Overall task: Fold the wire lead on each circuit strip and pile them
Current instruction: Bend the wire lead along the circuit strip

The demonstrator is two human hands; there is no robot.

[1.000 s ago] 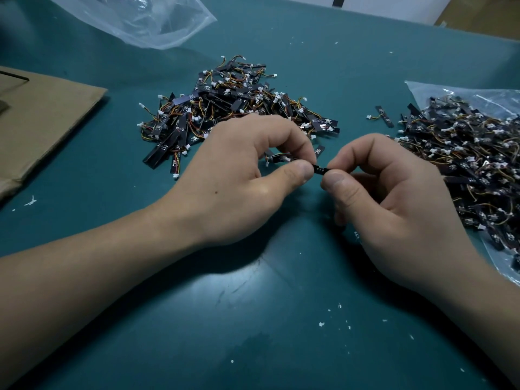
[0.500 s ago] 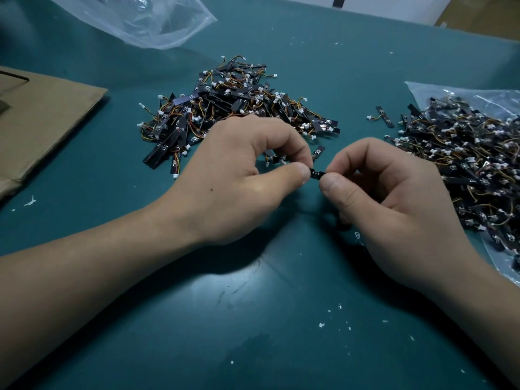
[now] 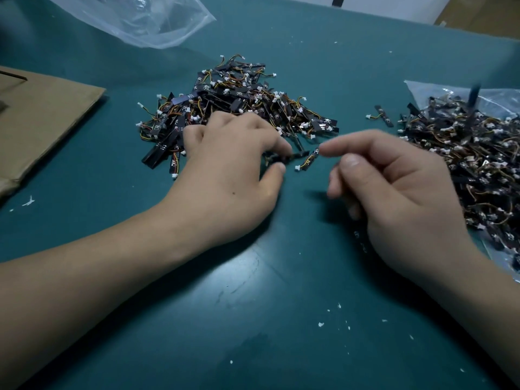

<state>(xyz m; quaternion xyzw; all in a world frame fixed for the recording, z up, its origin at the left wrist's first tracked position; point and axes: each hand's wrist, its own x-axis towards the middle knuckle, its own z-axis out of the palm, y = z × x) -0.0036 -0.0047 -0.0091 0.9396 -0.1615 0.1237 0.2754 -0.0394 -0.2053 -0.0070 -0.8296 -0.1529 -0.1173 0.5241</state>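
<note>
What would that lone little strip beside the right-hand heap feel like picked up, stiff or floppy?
The lone strip probably stays stiff along its flat black board, while its thin curved wire lead likely flops. It looks light, so a nudge may slide it across the table.

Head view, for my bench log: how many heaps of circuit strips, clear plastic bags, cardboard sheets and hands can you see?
Heaps of black circuit strips with wire leads: 2
Clear plastic bags: 2
Brown cardboard sheets: 1
Bare hands: 2, left hand pinching one black strip, right hand holding nothing
Total: 7
</note>
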